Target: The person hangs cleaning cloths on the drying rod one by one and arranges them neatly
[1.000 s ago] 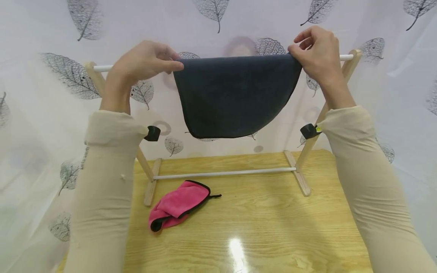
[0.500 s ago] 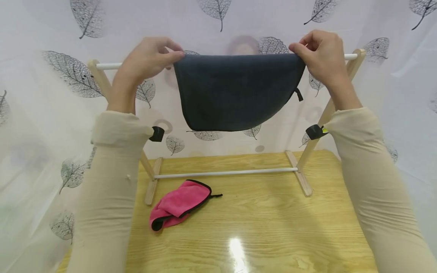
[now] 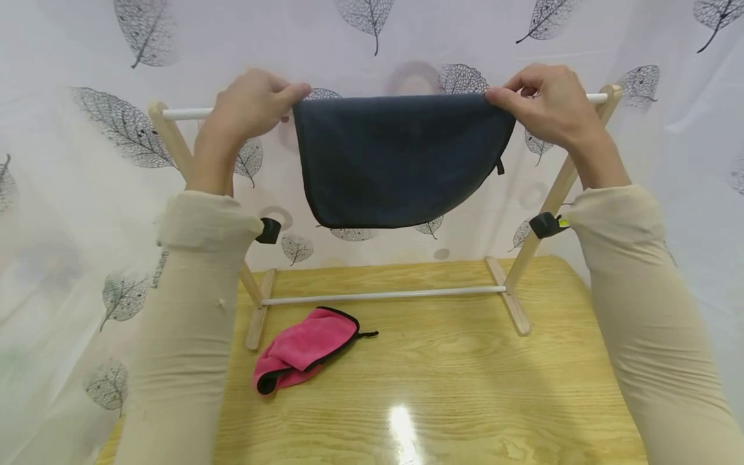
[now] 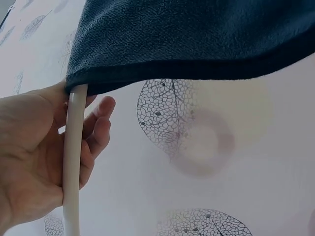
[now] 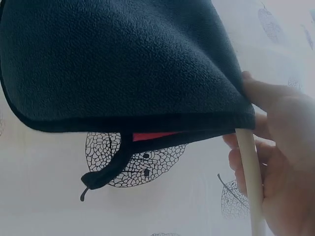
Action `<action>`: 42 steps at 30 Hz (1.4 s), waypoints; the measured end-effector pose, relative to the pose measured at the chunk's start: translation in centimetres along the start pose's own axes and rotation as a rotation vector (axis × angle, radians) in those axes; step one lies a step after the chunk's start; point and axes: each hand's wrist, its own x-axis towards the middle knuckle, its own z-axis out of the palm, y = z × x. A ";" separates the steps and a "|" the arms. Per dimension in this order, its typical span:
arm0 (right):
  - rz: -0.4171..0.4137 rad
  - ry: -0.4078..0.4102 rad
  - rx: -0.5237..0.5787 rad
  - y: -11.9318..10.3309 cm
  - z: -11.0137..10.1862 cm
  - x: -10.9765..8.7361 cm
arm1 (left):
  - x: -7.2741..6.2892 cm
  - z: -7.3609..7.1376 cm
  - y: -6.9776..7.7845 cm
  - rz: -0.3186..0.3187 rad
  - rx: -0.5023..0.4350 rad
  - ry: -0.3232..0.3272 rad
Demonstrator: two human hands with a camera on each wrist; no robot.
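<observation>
A dark blue-grey towel (image 3: pixel 401 161) with black edging hangs folded over the upper white rod (image 3: pixel 186 113) of a drying rack. At its top left corner, my left hand (image 3: pixel 247 106) holds the edge against the rod, thumb at the fabric. My right hand (image 3: pixel 555 106) pinches the top right corner between thumb and fingers. Seen from the right wrist, the towel's black loop (image 5: pixel 108 169) dangles below the edging, and a strip of pink lining (image 5: pixel 152 135) shows between the layers. Fingers of the left hand (image 4: pixel 44 152) curl behind the rod in the left wrist view.
A crumpled pink towel (image 3: pixel 305 345) with black edging lies on the wooden table (image 3: pixel 442 381), left of centre. The rack's wooden feet (image 3: pixel 508 297) and lower white rod (image 3: pixel 383 294) stand at the back. Behind hangs a leaf-patterned curtain (image 3: pixel 360 71).
The right hand has moved slightly down and inward along the towel's top edge. The left thumb has shifted a little at the corner. The right-side loop has come into sight since the first frame.
</observation>
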 end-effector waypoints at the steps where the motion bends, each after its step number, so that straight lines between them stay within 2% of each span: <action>1: -0.014 0.005 -0.009 0.0 0.0 0.0 | -0.1 0.0 0.0 0.005 -0.011 -0.003; 5: -0.071 0.038 -0.034 0.1 0.0 0.1 | -0.5 -0.1 -0.1 0.047 -0.093 -0.004; 7: -0.065 0.046 -0.007 0.1 0.0 0.1 | -0.7 -0.2 0.0 0.059 -0.134 -0.008; 11: -0.018 0.050 0.061 0.1 0.1 0.1 | -1.1 -0.4 0.0 0.031 -0.167 -0.043; 16: -0.014 0.066 0.049 0.2 0.1 0.0 | -1.0 -0.6 -0.2 0.054 -0.145 -0.085; 19: -0.001 0.061 0.032 0.1 0.1 -0.2 | -0.9 -0.4 -0.4 0.086 -0.139 -0.069; 23: 0.005 0.034 0.042 0.1 -0.1 -0.3 | -0.8 -0.2 -0.4 0.098 -0.111 -0.032; 28: -0.050 0.004 0.025 0.5 -0.1 -0.5 | -0.6 -0.1 -0.3 0.080 -0.054 -0.011; 31: -0.036 -0.008 0.052 0.5 -0.1 -0.6 | -0.4 -0.1 -0.3 0.065 -0.013 -0.003; 36: -0.061 0.022 0.050 0.5 0.1 -0.6 | -0.3 0.0 -0.2 0.038 0.049 0.006; 42: -0.129 0.069 -0.063 0.6 0.3 -0.4 | -0.3 0.3 0.0 0.018 -0.016 0.042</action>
